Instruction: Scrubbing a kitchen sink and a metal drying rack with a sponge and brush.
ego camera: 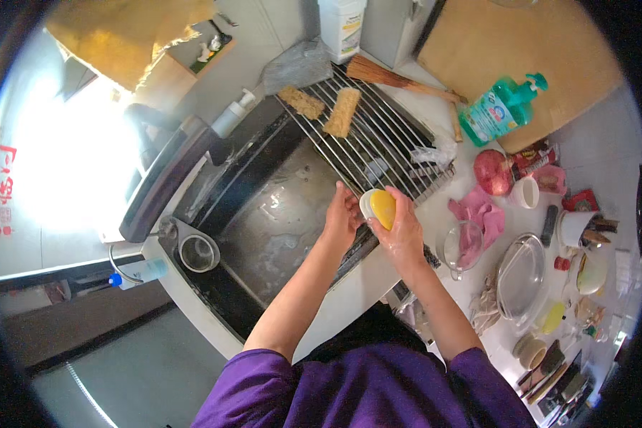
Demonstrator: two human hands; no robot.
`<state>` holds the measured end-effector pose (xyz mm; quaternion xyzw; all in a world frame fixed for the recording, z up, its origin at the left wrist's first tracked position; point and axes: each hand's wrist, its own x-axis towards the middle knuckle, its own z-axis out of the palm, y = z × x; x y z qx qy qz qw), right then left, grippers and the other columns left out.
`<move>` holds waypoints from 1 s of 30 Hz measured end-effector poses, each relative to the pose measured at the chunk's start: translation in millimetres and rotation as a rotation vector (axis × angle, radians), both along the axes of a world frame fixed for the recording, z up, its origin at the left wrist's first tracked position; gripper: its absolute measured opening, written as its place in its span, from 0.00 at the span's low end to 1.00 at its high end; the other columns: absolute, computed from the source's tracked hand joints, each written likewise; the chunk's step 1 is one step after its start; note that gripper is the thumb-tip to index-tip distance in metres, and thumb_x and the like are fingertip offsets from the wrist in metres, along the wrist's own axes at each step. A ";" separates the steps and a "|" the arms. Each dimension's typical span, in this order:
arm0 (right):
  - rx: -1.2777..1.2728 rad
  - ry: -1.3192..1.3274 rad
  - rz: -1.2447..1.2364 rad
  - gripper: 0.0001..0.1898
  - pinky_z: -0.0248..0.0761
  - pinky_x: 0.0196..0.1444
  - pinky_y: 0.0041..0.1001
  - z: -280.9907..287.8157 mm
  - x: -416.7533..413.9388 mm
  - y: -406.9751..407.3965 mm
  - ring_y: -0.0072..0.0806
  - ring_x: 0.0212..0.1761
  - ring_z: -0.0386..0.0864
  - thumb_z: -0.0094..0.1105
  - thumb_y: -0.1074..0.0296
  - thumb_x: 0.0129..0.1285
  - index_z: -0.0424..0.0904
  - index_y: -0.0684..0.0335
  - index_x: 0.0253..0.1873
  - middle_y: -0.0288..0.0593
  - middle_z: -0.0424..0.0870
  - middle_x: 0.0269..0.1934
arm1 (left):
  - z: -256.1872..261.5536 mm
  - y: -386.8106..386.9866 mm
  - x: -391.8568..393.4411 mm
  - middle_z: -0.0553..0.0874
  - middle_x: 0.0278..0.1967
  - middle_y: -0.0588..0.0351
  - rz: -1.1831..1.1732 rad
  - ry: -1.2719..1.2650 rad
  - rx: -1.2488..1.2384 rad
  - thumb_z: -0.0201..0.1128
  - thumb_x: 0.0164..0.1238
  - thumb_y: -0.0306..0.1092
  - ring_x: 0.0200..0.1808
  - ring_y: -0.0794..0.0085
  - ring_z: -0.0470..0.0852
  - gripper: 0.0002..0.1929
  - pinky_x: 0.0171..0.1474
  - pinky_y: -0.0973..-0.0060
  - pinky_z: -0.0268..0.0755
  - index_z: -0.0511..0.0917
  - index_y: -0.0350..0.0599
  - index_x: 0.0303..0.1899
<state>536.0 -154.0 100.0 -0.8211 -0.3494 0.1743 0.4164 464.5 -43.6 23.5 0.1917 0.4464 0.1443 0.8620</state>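
Observation:
My right hand (398,230) grips an oval yellow-and-white object (383,207), its yellow side facing the palm and its white side towards my left hand. It looks like a small scrubber or soap piece, but which one I cannot tell. Wet skin shows on the right wrist. My left hand (343,214) is held beside the white edge with its thumb raised and fingers loosely bent; nothing shows in it, and whether its fingertips touch the object is unclear. Both hands are over the near right rim of a dark sink (278,214) with wet, sudsy patches on its bottom.
A metal rod rack (369,123) spans the sink's far end, bearing two loofah pieces (343,112). A straw brush (390,77) and a green pump bottle (497,112) stand beyond. Rightward are a glass cup (463,243), a pink cloth (487,211) and a clear lid (521,278).

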 end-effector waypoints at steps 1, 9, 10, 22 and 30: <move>-0.052 -0.011 0.018 0.31 0.66 0.57 0.37 3.0 -2.3 3.3 0.48 0.56 0.71 0.66 0.70 0.51 0.62 0.63 0.60 0.53 0.71 0.53 | 3.4 0.1 -7.3 0.77 0.35 0.59 -0.021 -0.053 -0.032 0.41 0.71 0.61 0.36 0.71 0.77 0.23 0.42 0.70 0.71 0.70 0.50 0.40; 0.107 0.022 0.250 0.32 0.66 0.54 0.41 -5.2 -34.2 29.3 0.50 0.52 0.71 0.67 0.67 0.49 0.63 0.61 0.60 0.54 0.72 0.50 | 13.4 -9.0 -47.9 0.80 0.47 0.55 0.160 -0.326 -0.148 0.43 0.68 0.63 0.49 0.65 0.79 0.29 0.53 0.64 0.72 0.71 0.45 0.51; 0.069 -0.021 0.323 0.28 0.66 0.54 0.40 -1.0 -35.3 35.7 0.48 0.50 0.72 0.67 0.65 0.50 0.67 0.61 0.57 0.52 0.73 0.48 | 17.5 -6.7 -56.7 0.80 0.45 0.54 0.191 -0.344 -0.158 0.48 0.67 0.62 0.49 0.64 0.79 0.27 0.54 0.64 0.72 0.72 0.46 0.49; 0.004 -0.096 0.110 0.19 0.72 0.46 0.35 -32.5 123.2 286.2 0.39 0.43 0.81 0.59 0.57 0.55 0.79 0.61 0.48 0.52 0.82 0.41 | -1.9 16.5 -120.3 0.80 0.40 0.43 0.357 -0.152 -0.330 0.55 0.64 0.55 0.44 0.47 0.80 0.25 0.50 0.47 0.72 0.68 0.43 0.50; 0.191 -0.157 0.052 0.17 0.70 0.50 0.30 -33.8 108.0 306.8 0.36 0.44 0.79 0.60 0.68 0.55 0.78 0.66 0.49 0.49 0.80 0.43 | -8.5 21.7 -140.8 0.81 0.38 0.43 0.402 -0.074 -0.348 0.55 0.63 0.55 0.43 0.47 0.79 0.22 0.51 0.47 0.71 0.73 0.43 0.44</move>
